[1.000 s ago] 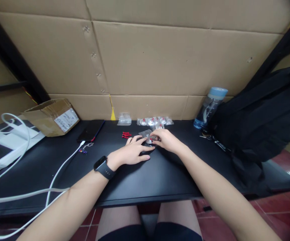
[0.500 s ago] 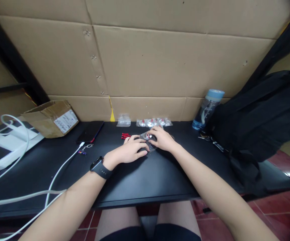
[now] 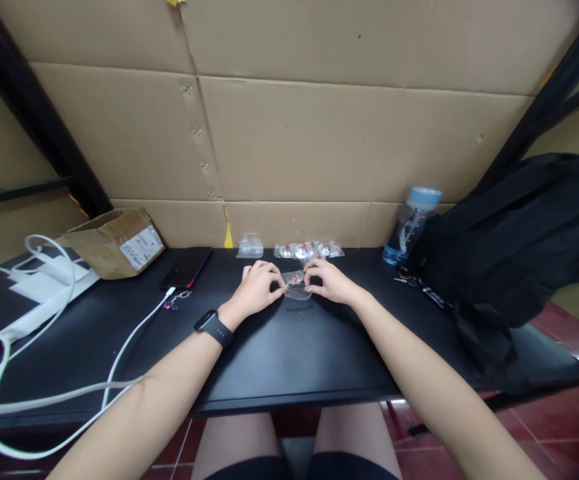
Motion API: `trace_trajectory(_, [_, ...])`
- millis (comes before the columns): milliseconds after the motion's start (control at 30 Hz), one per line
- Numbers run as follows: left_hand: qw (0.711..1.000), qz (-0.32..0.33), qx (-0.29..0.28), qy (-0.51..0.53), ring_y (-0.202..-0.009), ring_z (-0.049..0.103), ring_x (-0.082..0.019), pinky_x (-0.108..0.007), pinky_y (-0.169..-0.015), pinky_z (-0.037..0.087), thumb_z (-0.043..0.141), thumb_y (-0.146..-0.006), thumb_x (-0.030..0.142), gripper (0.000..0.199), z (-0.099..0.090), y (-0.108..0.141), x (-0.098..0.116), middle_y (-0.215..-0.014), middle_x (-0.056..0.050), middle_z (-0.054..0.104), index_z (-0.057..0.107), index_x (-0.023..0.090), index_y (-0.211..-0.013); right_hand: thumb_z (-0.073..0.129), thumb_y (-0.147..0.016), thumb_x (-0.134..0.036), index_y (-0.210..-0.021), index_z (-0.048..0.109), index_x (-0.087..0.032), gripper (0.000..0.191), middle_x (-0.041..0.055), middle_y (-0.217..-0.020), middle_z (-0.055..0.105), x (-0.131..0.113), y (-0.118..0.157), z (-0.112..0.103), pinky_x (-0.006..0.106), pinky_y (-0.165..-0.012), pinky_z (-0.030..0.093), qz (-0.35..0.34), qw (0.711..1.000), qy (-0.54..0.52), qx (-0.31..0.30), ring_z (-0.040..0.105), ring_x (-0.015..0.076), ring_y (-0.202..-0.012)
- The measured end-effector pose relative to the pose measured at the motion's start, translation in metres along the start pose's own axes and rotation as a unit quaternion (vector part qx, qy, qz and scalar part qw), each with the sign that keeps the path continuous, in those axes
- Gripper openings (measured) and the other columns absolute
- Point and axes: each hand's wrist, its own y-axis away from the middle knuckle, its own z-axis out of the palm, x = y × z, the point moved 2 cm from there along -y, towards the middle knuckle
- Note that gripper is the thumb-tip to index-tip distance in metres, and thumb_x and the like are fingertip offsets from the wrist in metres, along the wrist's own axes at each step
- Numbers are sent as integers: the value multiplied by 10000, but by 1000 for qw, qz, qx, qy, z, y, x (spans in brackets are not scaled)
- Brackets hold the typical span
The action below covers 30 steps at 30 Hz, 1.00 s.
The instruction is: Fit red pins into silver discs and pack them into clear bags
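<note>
Between my two hands is a small clear plastic bag [image 3: 297,291] with a silvery item and a red piece inside. My left hand [image 3: 261,288] pinches its left edge, and a dark watch [image 3: 213,327] is on that wrist. The right edge is pinched by my right hand [image 3: 330,283]. Behind them, against the cardboard wall, lies a row of clear bags [image 3: 303,251] holding round silvery items with red pieces. A stack of clear bags [image 3: 250,246] sits to their left.
On the left of the black table [image 3: 289,360] are a cardboard box [image 3: 114,243], a dark phone [image 3: 185,268], a keychain [image 3: 172,307] and white cables [image 3: 129,340]. To the right stand a blue-lidded bottle [image 3: 412,223] and a black backpack [image 3: 514,233].
My hands have moved apart to opposite sides of the bag, which now shows between them, raised slightly. The red pieces beside my left hand no longer show. The view has tilted up slightly.
</note>
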Motion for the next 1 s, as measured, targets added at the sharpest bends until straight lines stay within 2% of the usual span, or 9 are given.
trace_trajectory(133, [998,-64,2,23,-1168,526,-303,-475,-956,349,643,-852,351,164,-2,0,-4,-1116,-36,699,775,270,-799,758,-848,-203,-819,682,-188,83,83,-1177,627,3,1,-2,417,-1070,422,16,1000,-13,18,587,229,-1150])
trace_trajectory(267, [995,-96,14,19,-1130,541,-297,-485,-966,343,628,-869,395,269,1,-2,-5,-1053,-44,699,745,230,-690,696,-904,-283,-792,658,-184,155,81,-1067,644,5,1,5,407,-1018,452,83,996,4,34,603,232,-1088])
trace_trajectory(400, [997,-77,28,-15,-1102,534,-298,-483,-964,322,631,-881,412,320,3,-2,-5,-967,-68,671,705,205,-647,667,-880,-228,-982,667,-200,106,87,-1112,629,-2,-1,6,407,-988,459,96,990,53,88,574,254,-1118])
trace_trajectory(500, [997,-53,44,-27,-1097,524,-287,-460,-945,321,619,-900,395,234,0,0,0,-998,-68,668,693,208,-780,617,-845,-119,-1043,691,-227,237,74,-1209,636,-15,-1,6,422,-1053,400,20,997,51,54,564,243,-1180])
trace_trajectory(567, [999,-23,38,-15,-1113,523,-270,-444,-942,318,516,-978,403,242,-2,1,6,-1041,-58,686,673,227,-921,645,-831,-139,-1070,705,-245,268,63,-1200,667,-20,-1,7,465,-1064,363,7,998,58,7,574,261,-1179])
trace_trajectory(633, [1000,6,17,1,-1152,516,-265,-442,-963,307,448,-1017,434,269,-2,3,11,-1094,-48,705,641,254,-1067,660,-847,-179,-1140,693,-259,306,66,-1170,694,-21,0,10,486,-1031,360,31,997,68,-19,590,277,-1157])
trace_trajectory(767, [1000,23,4,6,-1213,504,-287,-447,-999,291,622,-903,383,432,2,2,12,-1145,-59,722,520,275,-1309,607,-935,-228,-1214,658,-262,286,79,-1164,717,-19,-1,11,449,-975,384,74,996,54,-11,617,272,-1137])
trace_trajectory(867, [999,-16,29,34,-1166,559,-264,-430,-968,303,549,-928,274,403,4,0,7,-1085,-46,743,481,277,-1325,598,-958,-253,-1227,641,-260,272,54,-1106,747,-19,-3,8,421,-969,398,106,994,-3,14,667,241,-1057])
trace_trajectory(1000, [993,-51,47,91,-1085,619,-248,-413,-939,304,522,-958,312,399,4,-1,1,-1016,-16,756,439,282,-1348,563,-982,-276,-1227,631,-252,255,35,-1032,759,-18,-3,6,427,-979,386,146,988,-24,43,687,216,-960])
